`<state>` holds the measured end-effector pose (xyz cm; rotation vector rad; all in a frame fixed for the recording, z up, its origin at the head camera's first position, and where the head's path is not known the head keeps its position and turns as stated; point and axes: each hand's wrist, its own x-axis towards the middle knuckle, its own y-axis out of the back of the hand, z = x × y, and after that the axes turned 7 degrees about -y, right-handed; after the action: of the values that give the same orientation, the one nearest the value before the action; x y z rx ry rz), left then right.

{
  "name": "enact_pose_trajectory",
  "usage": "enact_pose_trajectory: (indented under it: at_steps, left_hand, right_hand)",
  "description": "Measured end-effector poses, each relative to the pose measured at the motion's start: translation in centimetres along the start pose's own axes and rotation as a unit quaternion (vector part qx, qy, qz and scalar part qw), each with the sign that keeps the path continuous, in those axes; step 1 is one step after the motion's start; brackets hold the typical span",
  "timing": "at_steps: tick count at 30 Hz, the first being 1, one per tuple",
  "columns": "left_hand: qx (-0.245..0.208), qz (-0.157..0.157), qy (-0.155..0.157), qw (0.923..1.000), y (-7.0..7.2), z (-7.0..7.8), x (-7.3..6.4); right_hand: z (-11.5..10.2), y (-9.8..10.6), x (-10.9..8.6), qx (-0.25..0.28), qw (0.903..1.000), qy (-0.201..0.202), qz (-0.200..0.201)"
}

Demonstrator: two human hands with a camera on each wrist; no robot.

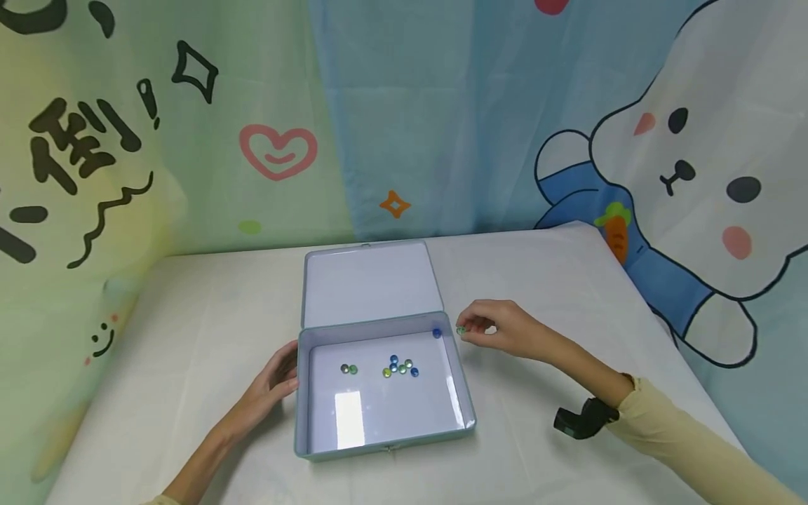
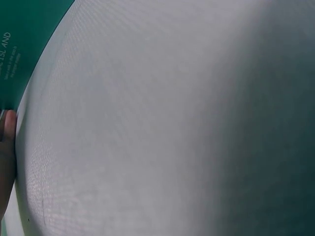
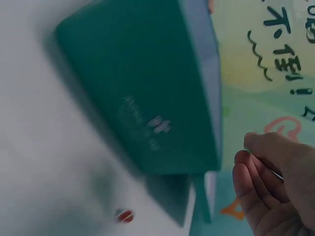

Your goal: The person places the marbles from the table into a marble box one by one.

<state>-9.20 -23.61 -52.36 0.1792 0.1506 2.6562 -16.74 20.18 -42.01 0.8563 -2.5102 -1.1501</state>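
Note:
A tin box [image 1: 386, 446], green outside and pale inside, lies with its hinged lid [image 1: 372, 284] folded back. Inside it, two green marbles [image 1: 353, 369] sit left of centre, several blue and green marbles [image 1: 402, 369] cluster in the middle, and a blue marble [image 1: 437, 333] is by the far right corner. My right hand [image 1: 505, 330] pinches a green marble [image 1: 461, 330] just outside the box's right wall; in the right wrist view, the fingertips hide it. Against the box's left wall rests my left hand [image 1: 278, 382], fingers fairly straight, partly seen in the left wrist view.
The box stands on a table with a white cloth [image 1: 536, 435]. Behind hangs a printed curtain [image 1: 410, 126] with a cartoon rabbit. A black wrist device [image 1: 587, 419] is strapped to the right forearm. A small blurred red-and-white thing [image 3: 125, 215] shows in the right wrist view.

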Motion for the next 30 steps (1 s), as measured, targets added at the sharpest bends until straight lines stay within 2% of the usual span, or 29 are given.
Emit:
enact_pose_trajectory:
  at_steps: [6,12,20,25,30]
  left_hand:
    - [0.003,0.002,-0.005,1.0000,0.2,-0.1,-0.2]
    - [-0.003,0.002,-0.009,0.9999,0.3,0.0,-0.4]
    - [-0.005,-0.003,-0.011,0.9999,0.3,0.2,-0.3]
    - [-0.007,-0.002,-0.004,1.0000,0.3,0.0,-0.2]
    - [-0.016,-0.004,0.006,0.9999,0.2,-0.1,-0.1]
  right_hand:
    - [-3.1,-0.9,2.2,0.026,0.9983,0.024,-0.046]
    - [-5.4,-3.3,5.5,-0.006,0.9925,0.051,-0.112]
    - [-7.1,-6.5,10.9,-0.038,0.9720,0.092,-0.213]
    - [-8.1,-8.9,13.5,-0.052,0.9616,0.111,-0.246]
    - [-9.2,-11.5,14.9,-0.074,0.9503,0.126,-0.275]
